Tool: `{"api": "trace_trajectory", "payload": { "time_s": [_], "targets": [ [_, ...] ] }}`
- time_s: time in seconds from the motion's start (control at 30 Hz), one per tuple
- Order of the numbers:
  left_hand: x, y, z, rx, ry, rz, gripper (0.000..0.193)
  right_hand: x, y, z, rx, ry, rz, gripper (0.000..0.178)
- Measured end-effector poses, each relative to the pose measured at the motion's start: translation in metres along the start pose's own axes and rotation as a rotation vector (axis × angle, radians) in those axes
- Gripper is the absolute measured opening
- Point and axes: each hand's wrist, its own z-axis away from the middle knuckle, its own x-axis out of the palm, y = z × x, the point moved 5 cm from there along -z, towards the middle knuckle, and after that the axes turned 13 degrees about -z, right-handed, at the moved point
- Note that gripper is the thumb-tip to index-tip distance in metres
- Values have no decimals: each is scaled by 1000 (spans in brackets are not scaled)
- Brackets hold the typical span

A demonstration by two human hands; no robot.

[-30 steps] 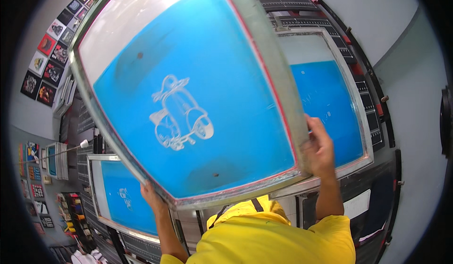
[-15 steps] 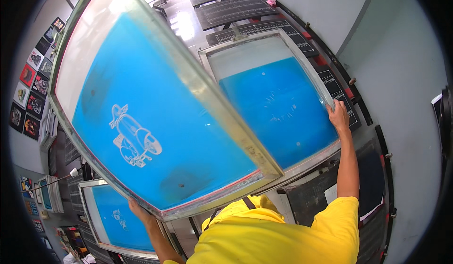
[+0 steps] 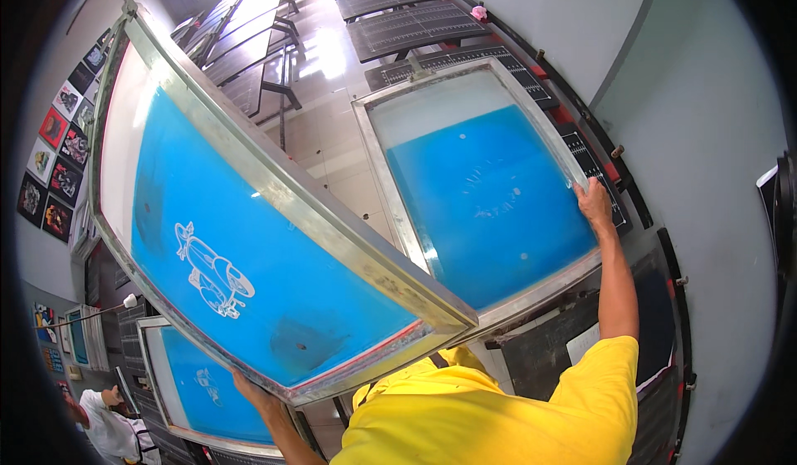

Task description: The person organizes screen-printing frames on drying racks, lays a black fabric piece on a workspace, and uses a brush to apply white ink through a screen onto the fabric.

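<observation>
the tilted scooter screen (image 3: 266,274) runs lengthwise toward the far left from the nearer left hand (image 3: 259,396), fingers clamped on its edge, while the right hand (image 3: 594,205) grips the flat screen (image 3: 486,208) by its right rim.

Scuffed metal frame (image 3: 332,220), smooth blue screen (image 3: 274,257), glossy floor (image 3: 332,145), matt cloth shirt (image 3: 490,407)

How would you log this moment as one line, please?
Left hand: holds tilted frame with scooter drawing | Right hand: touches right edge of second frame | Lower left: third frame
</observation>
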Motion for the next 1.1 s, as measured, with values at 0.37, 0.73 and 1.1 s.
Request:
{"api": "trace_trajectory", "payload": {
  "time_s": [0.37,0.73,1.1],
  "targets": [
    [-8,-14,-3,-13,-47,93,64,-22,1,-25,-74,-4,-180,38],
    [-21,-29,-12,-28,49,49,53,-190,-28,-26,-146,246,-199,38],
    [-11,-27,-36,-14,-59,-18,41,-432,-49,61,-15,692,83,49]
  ]
}}
